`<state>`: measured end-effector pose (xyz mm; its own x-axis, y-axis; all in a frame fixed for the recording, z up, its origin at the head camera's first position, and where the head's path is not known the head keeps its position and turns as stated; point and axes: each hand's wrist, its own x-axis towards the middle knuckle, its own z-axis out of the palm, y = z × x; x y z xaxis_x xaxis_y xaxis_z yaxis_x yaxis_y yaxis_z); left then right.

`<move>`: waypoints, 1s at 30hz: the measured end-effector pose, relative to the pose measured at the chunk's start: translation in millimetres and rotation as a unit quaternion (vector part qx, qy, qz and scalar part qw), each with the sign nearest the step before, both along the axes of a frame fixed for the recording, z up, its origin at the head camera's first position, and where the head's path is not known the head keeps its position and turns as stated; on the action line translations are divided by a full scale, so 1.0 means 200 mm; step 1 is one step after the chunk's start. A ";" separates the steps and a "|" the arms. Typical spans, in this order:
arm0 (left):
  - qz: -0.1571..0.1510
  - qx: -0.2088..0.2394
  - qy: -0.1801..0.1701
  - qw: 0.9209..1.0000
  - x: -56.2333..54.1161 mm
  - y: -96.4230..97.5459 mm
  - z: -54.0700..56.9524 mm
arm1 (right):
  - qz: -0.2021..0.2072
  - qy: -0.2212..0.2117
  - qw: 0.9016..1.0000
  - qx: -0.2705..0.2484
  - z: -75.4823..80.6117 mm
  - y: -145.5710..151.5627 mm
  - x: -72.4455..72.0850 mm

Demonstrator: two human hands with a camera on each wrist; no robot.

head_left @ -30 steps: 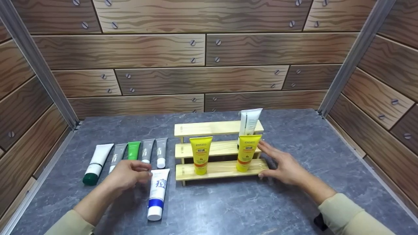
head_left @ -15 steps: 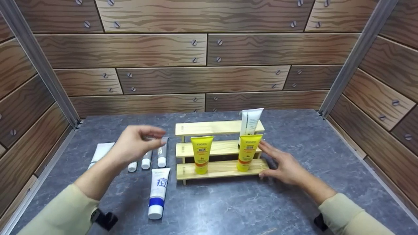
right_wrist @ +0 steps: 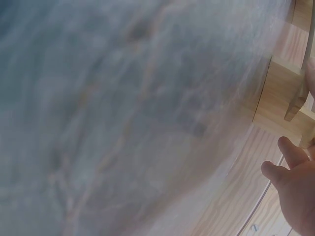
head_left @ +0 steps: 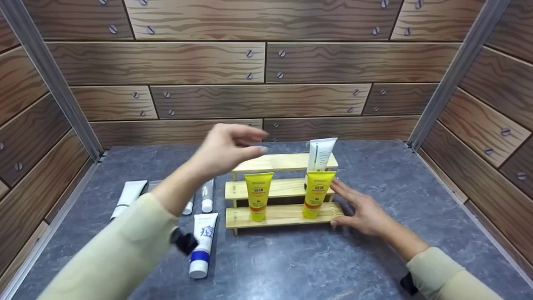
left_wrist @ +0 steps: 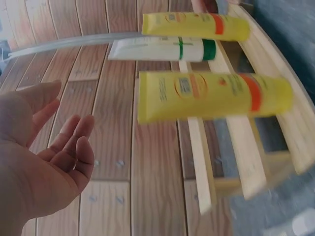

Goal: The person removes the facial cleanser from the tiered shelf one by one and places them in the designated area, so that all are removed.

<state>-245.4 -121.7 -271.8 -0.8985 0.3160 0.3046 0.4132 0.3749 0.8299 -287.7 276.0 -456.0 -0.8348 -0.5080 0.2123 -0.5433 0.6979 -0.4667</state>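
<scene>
Left hand (head_left: pixel 225 151) empty, thumb and fingers parted, hangs in the air by the upper left of a three-step wooden rack (head_left: pixel 287 212). Right hand (head_left: pixel 361 211), thumb and fingers spread wide, touches the rack's right end. Two yellow tubes (head_left: pixel 258 196) stand on its lowest step, with a white tube (head_left: pixel 322 153) behind the right one. A blue-banded tube (head_left: pixel 203 243) lies on the gray counter (head_left: pixel 291 258).

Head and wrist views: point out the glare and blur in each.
Head view: pale glare on the tabletop near the bottom edge, left hand slightly smeared; left wrist view: the larger-looking yellow tube soft at its edges and lettering; right wrist view: tabletop heavily blurred across most of the picture, right hand clearer.
</scene>
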 end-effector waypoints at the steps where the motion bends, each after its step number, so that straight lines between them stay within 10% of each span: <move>1: -0.007 0.001 0.001 1.000 -0.01 0.04 0.00 | -0.001 -0.002 1.000 -0.001 0.00 0.00 0.00; 15: -0.040 0.003 -0.011 0.999 -0.16 0.40 -0.05 | -0.003 -0.005 1.000 0.000 0.00 0.01 0.00; 30: -0.047 -0.034 -0.019 0.998 -0.22 0.56 -0.12 | 0.013 0.016 1.000 -0.006 0.00 0.01 -0.01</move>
<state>-289.5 -9.8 -295.0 -0.8744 0.4181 0.2462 0.4180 0.3916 0.8197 -289.1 278.4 -456.9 -0.8140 -0.5270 0.2443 -0.5759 0.6779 -0.4569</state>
